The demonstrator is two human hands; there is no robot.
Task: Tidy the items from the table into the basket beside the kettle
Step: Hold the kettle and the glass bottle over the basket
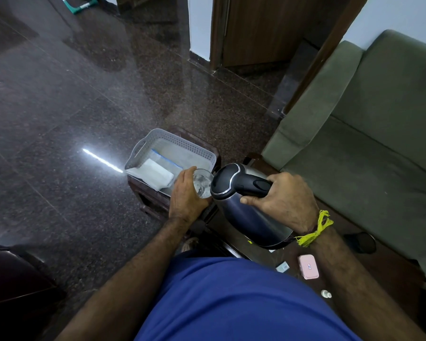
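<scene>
My right hand (284,195) grips the black handle of a steel kettle (246,212), which is tilted with its spout toward a clear glass (202,183). My left hand (186,195) holds that glass just left of the kettle. Behind them a white perforated basket (182,146) stands on a small dark stool, with a white pouch and a blue-edged clear bag (158,172) lying inside. On the dark table at lower right lie a pink case (308,266), a small pale sachet (282,267) and a tiny white bottle (326,294).
A green sofa (369,124) fills the right side behind the table. A dark round object (360,242) sits on the table near my right wrist. Polished dark granite floor (71,119) spreads left; a wooden door stands at the top. Dark furniture sits at the lower left.
</scene>
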